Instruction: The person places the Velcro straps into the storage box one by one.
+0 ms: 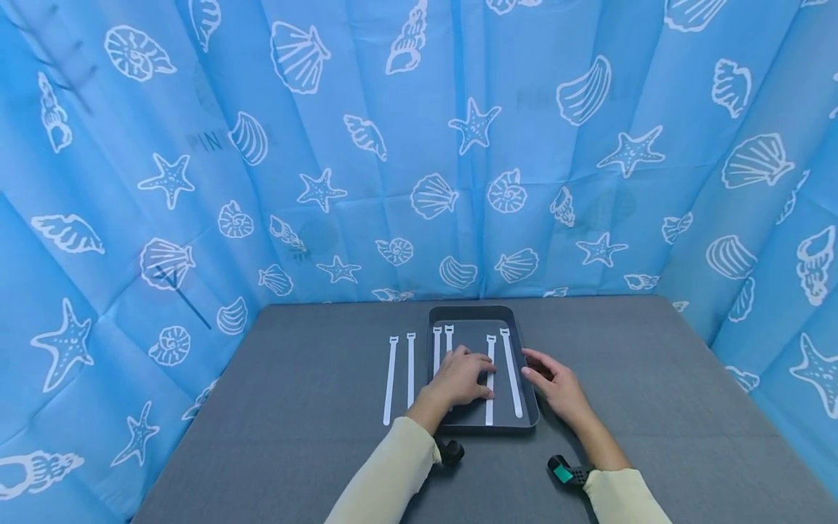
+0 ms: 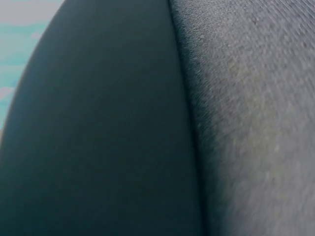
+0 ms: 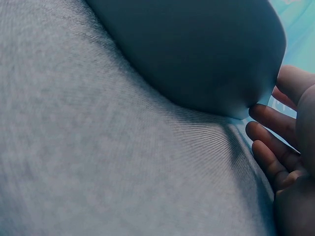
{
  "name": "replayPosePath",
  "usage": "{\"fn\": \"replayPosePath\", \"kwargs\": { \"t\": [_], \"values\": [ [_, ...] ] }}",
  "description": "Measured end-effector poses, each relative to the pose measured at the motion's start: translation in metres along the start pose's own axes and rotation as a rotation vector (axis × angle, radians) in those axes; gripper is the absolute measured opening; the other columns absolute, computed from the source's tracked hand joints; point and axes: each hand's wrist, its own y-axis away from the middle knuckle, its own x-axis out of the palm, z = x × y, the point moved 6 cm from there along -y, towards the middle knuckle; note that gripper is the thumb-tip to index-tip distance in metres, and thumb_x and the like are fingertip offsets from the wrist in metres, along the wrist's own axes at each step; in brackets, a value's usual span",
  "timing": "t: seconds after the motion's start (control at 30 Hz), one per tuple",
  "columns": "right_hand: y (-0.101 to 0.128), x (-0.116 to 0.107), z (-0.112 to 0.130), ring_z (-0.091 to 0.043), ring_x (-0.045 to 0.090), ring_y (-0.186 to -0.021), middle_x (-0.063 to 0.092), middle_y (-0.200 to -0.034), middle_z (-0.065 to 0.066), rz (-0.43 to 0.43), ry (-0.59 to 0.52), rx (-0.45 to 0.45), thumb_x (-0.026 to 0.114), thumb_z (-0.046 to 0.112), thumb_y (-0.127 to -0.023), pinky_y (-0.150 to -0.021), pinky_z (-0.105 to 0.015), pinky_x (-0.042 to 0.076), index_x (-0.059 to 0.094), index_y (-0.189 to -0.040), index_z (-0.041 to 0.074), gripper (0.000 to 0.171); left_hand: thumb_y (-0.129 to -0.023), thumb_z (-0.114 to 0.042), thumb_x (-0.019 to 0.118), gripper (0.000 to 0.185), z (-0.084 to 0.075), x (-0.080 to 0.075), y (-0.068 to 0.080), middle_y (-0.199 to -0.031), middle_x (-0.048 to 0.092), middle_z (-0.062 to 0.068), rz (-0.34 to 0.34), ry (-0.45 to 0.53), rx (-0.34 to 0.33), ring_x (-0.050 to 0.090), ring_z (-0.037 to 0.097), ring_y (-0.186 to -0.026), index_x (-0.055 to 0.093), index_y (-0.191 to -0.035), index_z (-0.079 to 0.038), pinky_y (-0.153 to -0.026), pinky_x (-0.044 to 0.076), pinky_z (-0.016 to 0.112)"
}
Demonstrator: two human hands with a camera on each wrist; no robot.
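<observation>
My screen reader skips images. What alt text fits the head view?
A person's left hand rests on white cable ties inside a dark tray on a grey table, right hand at the tray's right edge. Two more ties lie left of the tray.

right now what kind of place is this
Probably a staged tabletop recording booth, not a home or workshop: a grey cloth-covered table walled in by a blue seashell-print curtain, with only a dark tray and white strap ties laid out.

left hand [image 1: 458,378] hiding strap ends (two), tray [image 2: 98,137] cropped
</observation>
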Motion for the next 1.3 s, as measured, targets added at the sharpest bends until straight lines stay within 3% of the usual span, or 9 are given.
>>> {"fn": "replayPosePath", "kwargs": {
  "t": [0.43,0.97,1.17,1.3],
  "values": [
    [0.000,0.000,0.000,-0.035,0.052,-0.120,0.053,-0.136,-0.020,0.003,0.000,-0.001,0.057,0.019,-0.100,-0.098,-0.053,0.043,0.051,-0.139,0.005,0.042,-0.081,-0.049,0.076,0.052,-0.006,0.001,-0.006,-0.132,0.057,-0.015,-0.083,0.050,-0.051,0.047,0.013,-0.114,0.065,-0.127,-0.030,-0.091,0.040,0.030],
    [0.001,0.001,0.002,-0.035,0.053,-0.118,0.054,-0.135,-0.020,-0.003,-0.015,-0.009,0.058,0.019,-0.099,-0.098,-0.053,0.044,0.051,-0.139,0.004,0.043,-0.082,-0.050,0.074,0.051,-0.006,0.004,-0.011,-0.134,0.056,-0.014,-0.094,0.063,-0.056,0.047,0.014,-0.113,0.065,-0.128,-0.029,-0.089,0.040,0.030],
    [0.001,0.000,0.003,-0.034,0.053,-0.118,0.054,-0.135,-0.019,0.003,-0.008,-0.005,0.057,0.019,-0.100,-0.097,-0.052,0.044,0.051,-0.139,0.005,0.042,-0.085,-0.049,0.071,0.050,-0.007,-0.002,-0.008,-0.138,0.053,-0.012,-0.112,0.084,-0.035,0.046,0.013,-0.118,0.063,-0.130,-0.029,-0.092,0.041,0.030],
    [0.001,-0.001,0.003,-0.034,0.052,-0.118,0.053,-0.136,-0.020,0.006,-0.018,-0.005,0.057,0.018,-0.100,-0.098,-0.053,0.043,0.051,-0.139,0.004,0.042,-0.087,-0.046,0.071,0.050,-0.005,-0.012,-0.003,-0.139,0.053,-0.010,-0.162,0.108,-0.016,0.046,0.014,-0.119,0.062,-0.132,-0.027,-0.097,0.040,0.034]
  ]
}}
